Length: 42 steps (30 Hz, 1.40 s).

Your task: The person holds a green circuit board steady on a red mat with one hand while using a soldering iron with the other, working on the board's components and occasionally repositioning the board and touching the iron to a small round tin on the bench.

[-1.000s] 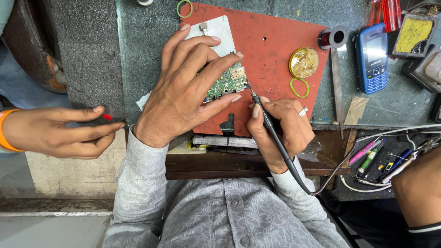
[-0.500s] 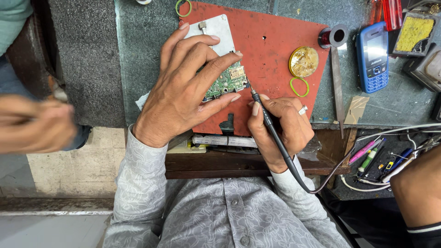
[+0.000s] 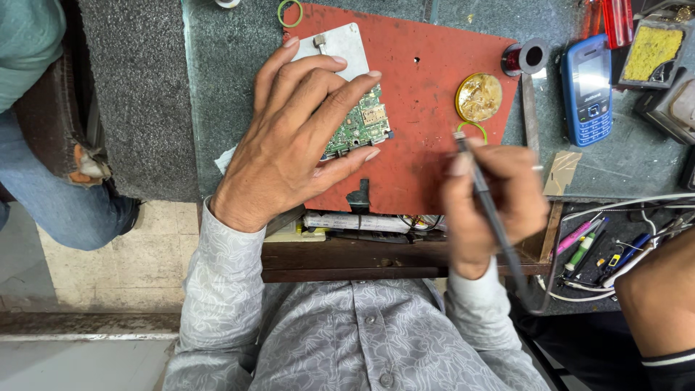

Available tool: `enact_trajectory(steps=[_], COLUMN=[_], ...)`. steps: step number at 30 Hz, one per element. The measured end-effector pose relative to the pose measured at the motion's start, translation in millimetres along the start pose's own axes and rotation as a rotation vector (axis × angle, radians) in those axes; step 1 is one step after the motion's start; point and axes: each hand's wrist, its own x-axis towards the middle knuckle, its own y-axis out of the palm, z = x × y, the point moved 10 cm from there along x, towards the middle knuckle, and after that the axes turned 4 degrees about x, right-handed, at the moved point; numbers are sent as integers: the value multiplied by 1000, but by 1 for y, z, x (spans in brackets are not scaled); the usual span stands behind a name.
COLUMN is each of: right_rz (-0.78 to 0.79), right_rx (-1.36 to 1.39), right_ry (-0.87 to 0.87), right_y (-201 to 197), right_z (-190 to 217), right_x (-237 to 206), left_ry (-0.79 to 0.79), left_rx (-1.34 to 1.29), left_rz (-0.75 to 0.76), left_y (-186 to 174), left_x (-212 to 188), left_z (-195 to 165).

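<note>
My left hand (image 3: pixel 293 137) lies flat on a green circuit board (image 3: pixel 362 124), pressing it onto a red mat (image 3: pixel 427 87), fingers spread over it. A white plate (image 3: pixel 340 47) pokes out from under the fingertips. My right hand (image 3: pixel 496 203) grips a dark soldering iron (image 3: pixel 481 192) like a pen, its tip pointing up near a green ring (image 3: pixel 474 129) and just below a round gold tin (image 3: pixel 478 96). The iron's cable runs down off the bench edge. The iron tip is well to the right of the board.
A blue keypad phone (image 3: pixel 588 90) lies right of the mat, beside a solder spool (image 3: pixel 527 58) and a yellow sponge tray (image 3: pixel 651 51). Pens and wires fill an open drawer (image 3: pixel 615 253). Another person's arm (image 3: pixel 655 304) is at lower right; someone's leg (image 3: pixel 65 195) at left.
My right hand has carried the iron away from the circuit board, to the right toward the gold tin. The other person's hand at the left has left the view.
</note>
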Motion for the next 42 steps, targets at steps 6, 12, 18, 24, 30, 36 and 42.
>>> enact_trajectory(steps=[6, 12, 18, 24, 30, 36, 42], right_rz=[-30, 94, 195, 201, 173, 92, 64], right_rx=[93, -108, -227, -249, -220, 32, 180], right_ry=[278, 113, -41, -57, -93, 194, 254], right_y=[-19, -7, -1, 2, 1, -6, -6], right_z=[-36, -21, 1, 8, 7, -34, -46], right_x=[14, 20, 18, 21, 22, 17, 12], left_ry=[19, -4, 1, 7, 9, -1, -7], left_rx=[27, 55, 52, 33, 19, 4, -23], left_rz=[-2, -6, -11, -20, -13, 8, 23], left_y=[0, 2, 3, 2, 2, 2, 2], left_x=[0, 0, -1, -1, -1, 1, 1], left_z=[-1, 0, 0, 0, -1, 0, 2])
